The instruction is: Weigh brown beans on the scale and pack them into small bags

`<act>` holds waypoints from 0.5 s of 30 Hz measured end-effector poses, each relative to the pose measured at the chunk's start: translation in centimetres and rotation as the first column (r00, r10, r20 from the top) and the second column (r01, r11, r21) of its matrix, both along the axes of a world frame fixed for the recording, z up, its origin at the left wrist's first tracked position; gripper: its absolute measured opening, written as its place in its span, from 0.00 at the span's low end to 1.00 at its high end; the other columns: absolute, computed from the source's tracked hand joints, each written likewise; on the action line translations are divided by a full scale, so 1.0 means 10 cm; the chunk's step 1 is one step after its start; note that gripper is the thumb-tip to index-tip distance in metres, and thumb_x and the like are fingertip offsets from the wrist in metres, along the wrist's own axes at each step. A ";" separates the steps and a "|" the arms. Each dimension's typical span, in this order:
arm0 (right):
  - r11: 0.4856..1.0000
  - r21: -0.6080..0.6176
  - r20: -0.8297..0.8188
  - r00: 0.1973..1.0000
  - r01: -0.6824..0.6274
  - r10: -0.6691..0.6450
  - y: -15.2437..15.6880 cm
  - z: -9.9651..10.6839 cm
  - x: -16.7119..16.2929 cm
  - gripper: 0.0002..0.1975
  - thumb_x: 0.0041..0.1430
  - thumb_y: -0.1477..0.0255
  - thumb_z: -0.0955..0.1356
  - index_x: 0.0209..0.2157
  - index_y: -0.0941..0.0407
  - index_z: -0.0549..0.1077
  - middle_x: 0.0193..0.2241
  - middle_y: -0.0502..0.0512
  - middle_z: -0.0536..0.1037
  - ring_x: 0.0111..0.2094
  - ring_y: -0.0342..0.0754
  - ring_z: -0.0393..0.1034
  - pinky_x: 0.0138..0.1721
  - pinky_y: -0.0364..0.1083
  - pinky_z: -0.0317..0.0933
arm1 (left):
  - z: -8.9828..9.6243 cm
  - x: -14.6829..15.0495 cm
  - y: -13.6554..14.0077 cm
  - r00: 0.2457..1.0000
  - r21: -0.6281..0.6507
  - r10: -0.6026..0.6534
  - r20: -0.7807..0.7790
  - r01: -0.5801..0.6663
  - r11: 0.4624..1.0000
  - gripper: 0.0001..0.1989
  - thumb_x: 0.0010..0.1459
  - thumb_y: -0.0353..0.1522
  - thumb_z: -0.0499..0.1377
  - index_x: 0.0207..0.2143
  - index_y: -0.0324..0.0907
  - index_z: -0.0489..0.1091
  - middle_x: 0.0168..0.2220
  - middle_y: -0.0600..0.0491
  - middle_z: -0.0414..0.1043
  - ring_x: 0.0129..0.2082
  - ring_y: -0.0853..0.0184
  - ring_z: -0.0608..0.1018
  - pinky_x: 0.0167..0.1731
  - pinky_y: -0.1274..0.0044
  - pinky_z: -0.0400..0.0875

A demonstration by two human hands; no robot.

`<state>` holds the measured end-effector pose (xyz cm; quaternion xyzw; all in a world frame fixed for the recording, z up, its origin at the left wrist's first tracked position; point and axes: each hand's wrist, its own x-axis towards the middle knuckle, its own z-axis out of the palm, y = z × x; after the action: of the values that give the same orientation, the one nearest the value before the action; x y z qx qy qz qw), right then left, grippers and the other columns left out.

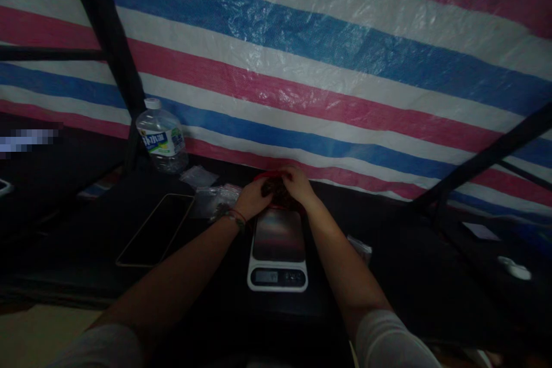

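Dark brown pieces (276,188) lie in a red container (268,174) just behind the kitchen scale (278,237), near the desk's far edge, where the striped sheet (319,106) rises like a wall and limits reach forward. The left hand (253,198) and right hand (298,185) close in on the container from either side, the fingers bent over its contents; whether they grasp anything or merely rest there I cannot tell, since the fingertips are hidden among the dark pieces. Much of the red rim is covered by the hands too.

A strip of black desk (233,276) runs between the scale and the dark tablet or phone (156,231) to its left, and the left forearm spans it. Clear plastic bags (210,200) sit near the left wrist, the bottle (162,141) behind them by the slanting post (107,34). On the right, more black surface stretches from the forearm toward another post (483,161), with a small clear packet (361,248) partly behind the arm.

Dim light blurs the desk's near edge; the scale's digits are hard to read. At far left, a pixelated patch (28,141) masks something, and a pale device (5,187) is cut off.
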<state>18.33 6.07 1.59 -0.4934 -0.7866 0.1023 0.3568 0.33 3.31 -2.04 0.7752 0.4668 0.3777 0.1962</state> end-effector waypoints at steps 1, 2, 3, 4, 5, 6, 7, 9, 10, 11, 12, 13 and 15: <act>0.999 0.013 0.003 0.999 0.037 -0.037 0.01 0.00 0.03 0.18 0.55 0.83 0.61 0.42 0.58 0.77 0.44 0.60 0.76 0.49 0.51 0.67 0.56 0.52 0.59 | 0.03 -0.02 -0.01 0.998 -0.002 -0.057 0.001 0.057 0.998 0.25 0.53 0.32 0.60 0.55 0.42 0.66 0.51 0.48 0.74 0.50 0.60 0.76 0.54 0.70 0.69; 0.997 0.024 0.015 0.997 0.069 -0.069 0.02 -0.01 0.05 0.18 0.55 0.83 0.61 0.43 0.60 0.77 0.45 0.61 0.76 0.50 0.51 0.67 0.57 0.52 0.58 | 0.06 -0.04 -0.03 0.991 -0.014 -0.137 -0.002 0.137 0.990 0.27 0.52 0.32 0.61 0.56 0.42 0.65 0.51 0.48 0.74 0.50 0.61 0.76 0.53 0.71 0.70; 0.995 0.035 0.032 0.995 0.096 -0.097 0.02 -0.01 0.08 0.18 0.54 0.83 0.62 0.44 0.61 0.76 0.46 0.63 0.75 0.52 0.52 0.66 0.57 0.52 0.58 | 0.09 -0.05 -0.05 0.972 -0.038 -0.237 -0.008 0.236 0.971 0.29 0.51 0.32 0.61 0.57 0.42 0.64 0.51 0.48 0.74 0.49 0.61 0.77 0.52 0.71 0.70; 0.992 0.043 0.053 0.992 0.116 -0.118 0.02 -0.01 0.10 0.18 0.54 0.83 0.62 0.45 0.62 0.76 0.47 0.65 0.74 0.53 0.53 0.64 0.58 0.52 0.57 | 0.13 -0.06 -0.08 0.939 -0.074 -0.344 -0.015 0.342 0.937 0.31 0.51 0.33 0.62 0.58 0.42 0.63 0.50 0.48 0.75 0.48 0.62 0.77 0.51 0.72 0.71; 0.991 0.047 0.075 0.989 0.128 -0.131 0.02 -0.01 0.11 0.18 0.54 0.82 0.63 0.46 0.63 0.75 0.49 0.66 0.73 0.54 0.53 0.63 0.58 0.52 0.56 | 0.16 -0.07 -0.11 0.897 -0.121 -0.441 -0.022 0.436 0.892 0.32 0.50 0.33 0.63 0.59 0.43 0.62 0.49 0.49 0.75 0.47 0.63 0.78 0.49 0.72 0.72; 0.990 0.048 0.094 0.986 0.133 -0.137 0.01 0.00 0.12 0.19 0.54 0.82 0.63 0.47 0.63 0.75 0.50 0.67 0.72 0.55 0.54 0.62 0.59 0.52 0.55 | 0.19 -0.07 -0.15 0.853 -0.170 -0.521 -0.030 0.509 0.844 0.34 0.49 0.32 0.63 0.59 0.43 0.61 0.48 0.50 0.76 0.46 0.63 0.78 0.48 0.73 0.72; 0.990 0.047 0.109 0.985 0.133 -0.137 -0.01 0.01 0.12 0.19 0.55 0.81 0.63 0.48 0.63 0.74 0.51 0.66 0.72 0.56 0.54 0.61 0.59 0.52 0.55 | 0.22 -0.06 -0.19 0.813 -0.218 -0.580 -0.042 0.559 0.800 0.34 0.49 0.32 0.64 0.60 0.43 0.61 0.47 0.50 0.77 0.45 0.63 0.79 0.47 0.74 0.72; 0.991 0.041 0.131 0.983 0.127 -0.132 -0.04 0.05 0.13 0.19 0.55 0.81 0.63 0.48 0.62 0.74 0.51 0.66 0.71 0.56 0.53 0.61 0.60 0.52 0.54 | 0.30 -0.04 -0.27 0.755 -0.289 -0.652 -0.067 0.611 0.737 0.37 0.47 0.32 0.65 0.60 0.44 0.60 0.47 0.50 0.77 0.46 0.63 0.79 0.47 0.73 0.71; 0.991 0.039 0.140 0.981 0.129 -0.133 -0.07 0.08 0.13 0.19 0.55 0.80 0.63 0.49 0.62 0.74 0.52 0.65 0.71 0.56 0.53 0.61 0.59 0.52 0.54 | 0.34 -0.05 -0.31 0.729 -0.306 -0.680 -0.074 0.632 0.711 0.39 0.46 0.32 0.67 0.62 0.44 0.59 0.48 0.49 0.76 0.47 0.62 0.78 0.49 0.73 0.70; 0.990 0.041 0.147 0.979 0.135 -0.140 -0.10 0.12 0.13 0.19 0.55 0.80 0.63 0.49 0.61 0.74 0.52 0.65 0.71 0.56 0.53 0.61 0.59 0.52 0.54 | 0.39 -0.07 -0.34 0.708 -0.312 -0.702 -0.073 0.653 0.690 0.43 0.45 0.33 0.68 0.63 0.44 0.57 0.50 0.48 0.75 0.49 0.61 0.77 0.50 0.72 0.69; 0.989 0.046 0.152 0.977 0.143 -0.149 -0.13 0.16 0.14 0.19 0.56 0.80 0.63 0.49 0.61 0.74 0.52 0.64 0.71 0.56 0.53 0.61 0.59 0.53 0.54 | 0.44 -0.11 -0.37 0.700 -0.307 -0.711 -0.066 0.664 0.682 0.46 0.44 0.34 0.69 0.65 0.44 0.54 0.52 0.47 0.74 0.51 0.60 0.76 0.52 0.71 0.68; 0.987 0.054 0.155 0.975 0.150 -0.157 -0.16 0.20 0.15 0.19 0.56 0.79 0.63 0.49 0.60 0.74 0.52 0.64 0.71 0.55 0.53 0.61 0.59 0.53 0.53 | 0.50 -0.18 -0.38 0.707 -0.297 -0.705 -0.056 0.663 0.688 0.48 0.44 0.36 0.69 0.66 0.44 0.52 0.55 0.46 0.72 0.53 0.59 0.75 0.53 0.71 0.67; 0.986 0.068 0.157 0.975 0.149 -0.158 -0.23 0.29 0.17 0.18 0.57 0.78 0.63 0.48 0.59 0.74 0.51 0.62 0.71 0.55 0.53 0.62 0.59 0.54 0.52 | 0.60 -0.36 -0.39 0.778 -0.276 -0.625 -0.070 0.587 0.761 0.41 0.49 0.39 0.66 0.64 0.44 0.56 0.56 0.46 0.71 0.53 0.60 0.74 0.52 0.71 0.68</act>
<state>20.06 3.72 4.52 -0.5494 -0.7749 0.0121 0.3122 -3.27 -0.56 3.99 0.8824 0.2462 0.1722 0.3620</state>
